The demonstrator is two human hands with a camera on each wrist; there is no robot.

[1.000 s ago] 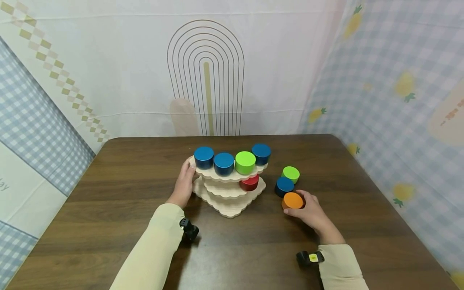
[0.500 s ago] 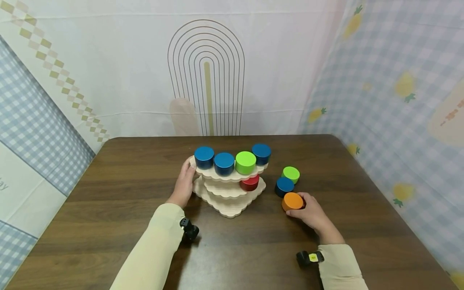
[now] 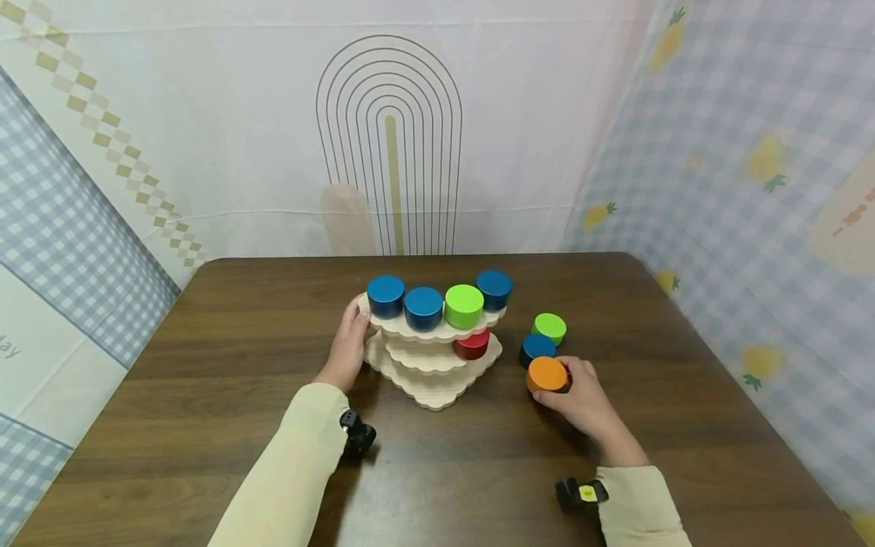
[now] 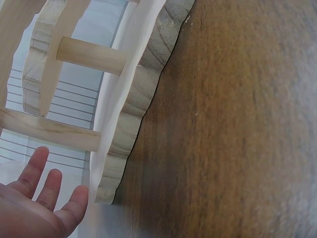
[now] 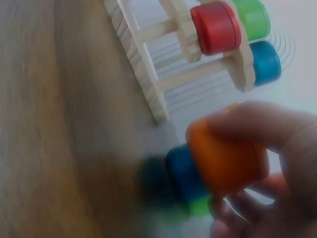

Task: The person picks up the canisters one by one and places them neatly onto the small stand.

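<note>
A tiered wooden stand [image 3: 432, 391] with scalloped edges is at the table's middle. On its top tier sit blue blocks [image 3: 423, 308] and a green block [image 3: 464, 306], all round. A red block [image 3: 472, 345] rests on a lower tier. At the top tier's left end, my left hand [image 3: 345, 351] holds the edge between thumb and finger; its other fingers [image 4: 74, 208] spread loosely below. My right hand [image 3: 585, 399] pinches an orange round block [image 3: 546, 374], which appears slightly raised off the table in the right wrist view.
Just behind the orange block, a loose blue block [image 3: 537, 349] and a loose green block [image 3: 550, 327] stand on the brown table [image 3: 451, 479]. A white printed cloth [image 3: 260, 152] hangs behind the table, and a checked one [image 3: 738, 228] at the right.
My right hand has moved slightly up and left with the orange block, coming closer to the loose blue block. The left hand and the stand stay in place.
</note>
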